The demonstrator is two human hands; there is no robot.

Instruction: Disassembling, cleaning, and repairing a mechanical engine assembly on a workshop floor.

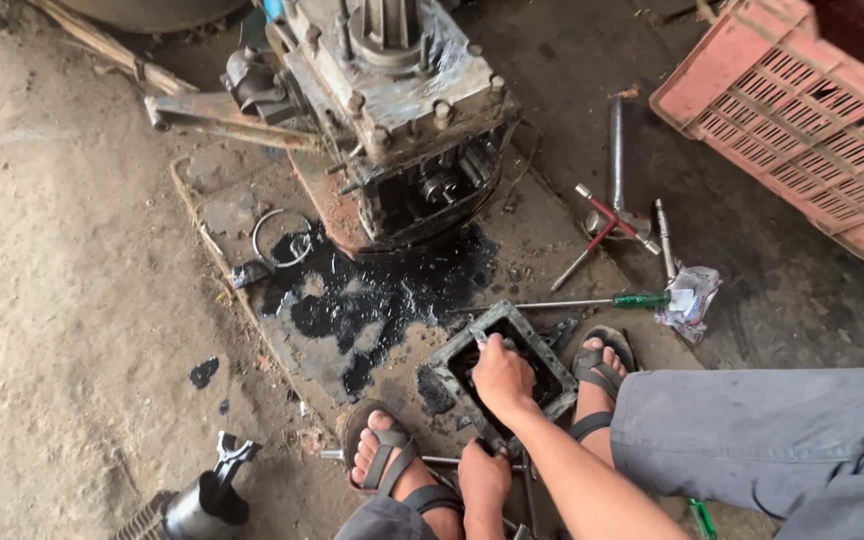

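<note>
A square metal cover [449, 358] with bolt holes along its rim lies on an oily board between my sandalled feet. My right hand [502, 377] rests inside its dark hollow, fingers curled around a small bright metal tool whose tip touches the far rim. My left hand [483, 481] is closed at the cover's near corner and steadies it. A thin metal rod [432, 460] lies under that hand.
A greasy gearbox housing [402, 110] stands beyond a black oil puddle [382, 290]. A wire ring [282, 238] lies left of it. A green-handled screwdriver [642, 299], a T-wrench [612, 220] and a plastic bag [690, 295] lie right. A pink crate [802, 120] fills the top right.
</note>
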